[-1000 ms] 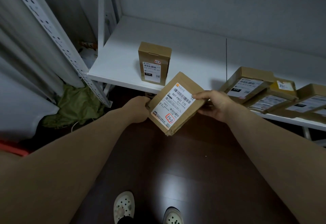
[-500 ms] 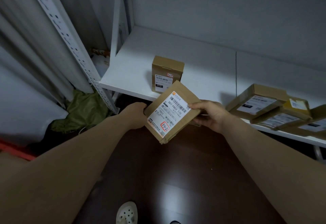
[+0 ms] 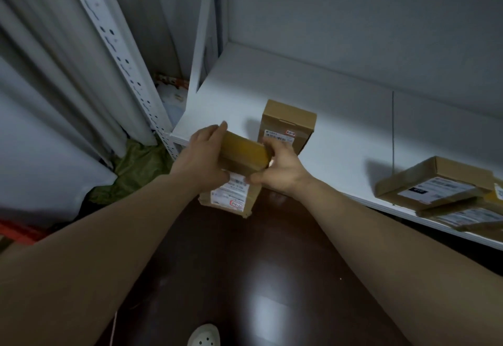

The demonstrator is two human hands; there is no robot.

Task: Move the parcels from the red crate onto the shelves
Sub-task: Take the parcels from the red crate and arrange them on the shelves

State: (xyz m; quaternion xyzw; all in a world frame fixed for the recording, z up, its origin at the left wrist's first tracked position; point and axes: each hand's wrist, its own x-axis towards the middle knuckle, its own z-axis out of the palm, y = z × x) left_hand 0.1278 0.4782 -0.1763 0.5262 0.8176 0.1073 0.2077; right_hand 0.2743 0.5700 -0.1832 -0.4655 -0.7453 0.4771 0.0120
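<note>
I hold a flat brown cardboard parcel with a white label upright at the front edge of the white shelf. My left hand grips its left side, fingers over the top edge. My right hand grips its right side. Just behind it, a small brown box stands upright on the shelf. A sliver of the red crate shows at the far left.
Several flat parcels lie overlapped on the shelf at the right. A perforated white upright stands left of the shelf, with a green bag on the floor beside it. Dark floor lies below.
Both hands lifted the parcel from in front of the shelf up to its front edge and turned it upright, next to the standing small box.
</note>
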